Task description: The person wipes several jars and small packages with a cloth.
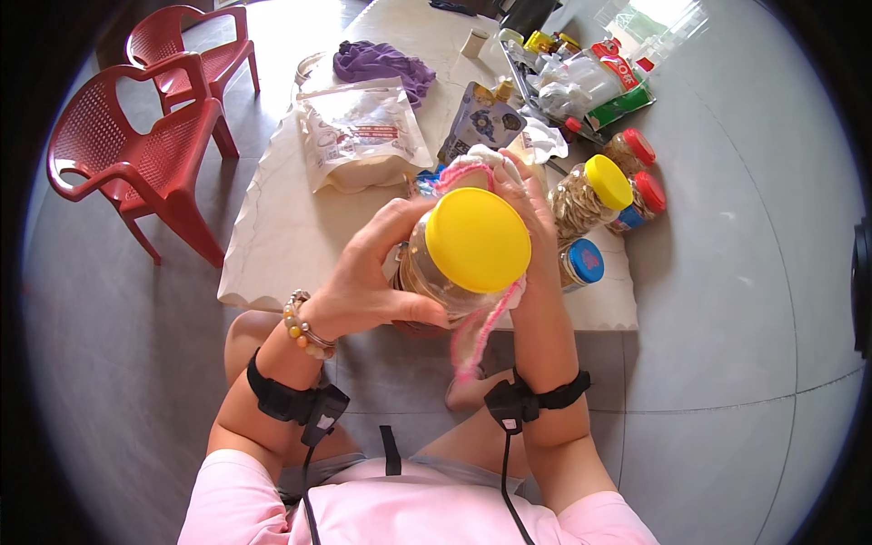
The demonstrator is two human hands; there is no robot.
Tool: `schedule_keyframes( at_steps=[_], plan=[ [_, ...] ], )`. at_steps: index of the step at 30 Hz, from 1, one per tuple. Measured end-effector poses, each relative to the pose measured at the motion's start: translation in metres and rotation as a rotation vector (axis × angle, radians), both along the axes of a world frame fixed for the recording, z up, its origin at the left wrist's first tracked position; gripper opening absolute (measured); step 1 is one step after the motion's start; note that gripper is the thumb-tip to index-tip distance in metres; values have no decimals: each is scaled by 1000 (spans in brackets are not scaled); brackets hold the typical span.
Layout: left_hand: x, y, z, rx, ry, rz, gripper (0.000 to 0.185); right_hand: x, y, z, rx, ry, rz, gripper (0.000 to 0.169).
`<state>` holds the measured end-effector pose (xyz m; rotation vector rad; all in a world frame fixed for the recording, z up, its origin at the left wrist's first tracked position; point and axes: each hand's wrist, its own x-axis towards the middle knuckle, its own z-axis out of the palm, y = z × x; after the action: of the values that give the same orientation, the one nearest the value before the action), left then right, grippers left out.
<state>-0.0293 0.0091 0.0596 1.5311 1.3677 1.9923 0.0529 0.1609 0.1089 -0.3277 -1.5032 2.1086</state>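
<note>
A clear jar with a yellow lid is held up in front of me, over the near edge of the table. My left hand grips its side, thumb toward me and fingers around the far side. On the jar's right and far side, my right hand holds a white cloth with pink edging against it. One end of the cloth hangs down below the jar toward my lap. What the jar contains is mostly hidden by the lid and my left hand.
Right of my hands stand a yellow-lidded jar of dried slices, a blue-lidded jar and red-lidded jars. Beyond lie a plastic pouch, a spouted pouch, a purple cloth and a cluttered tray. Red chairs stand left.
</note>
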Motion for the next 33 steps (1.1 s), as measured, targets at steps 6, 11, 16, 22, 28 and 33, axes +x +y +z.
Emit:
schedule_keyframes(
  at_steps=[6,11,16,22,28,33],
  plan=[
    [14,-4,7,62,-439,-211,74,1,-16,-9,-114,141,-56,35],
    [20,-2,-3,118,-290,-94,108,7,-35,2,23,137,-1,33],
    [15,-11,10,9,-493,-143,108,9,-40,9,-24,178,133,42],
    [18,-16,14,103,-600,-84,101,8,-51,-3,14,248,173,60],
    [21,-19,17,92,-627,-74,96,24,-43,-24,50,56,224,56],
    [29,-24,17,109,-708,-102,92,38,-48,-31,-234,-36,279,53]
  ],
)
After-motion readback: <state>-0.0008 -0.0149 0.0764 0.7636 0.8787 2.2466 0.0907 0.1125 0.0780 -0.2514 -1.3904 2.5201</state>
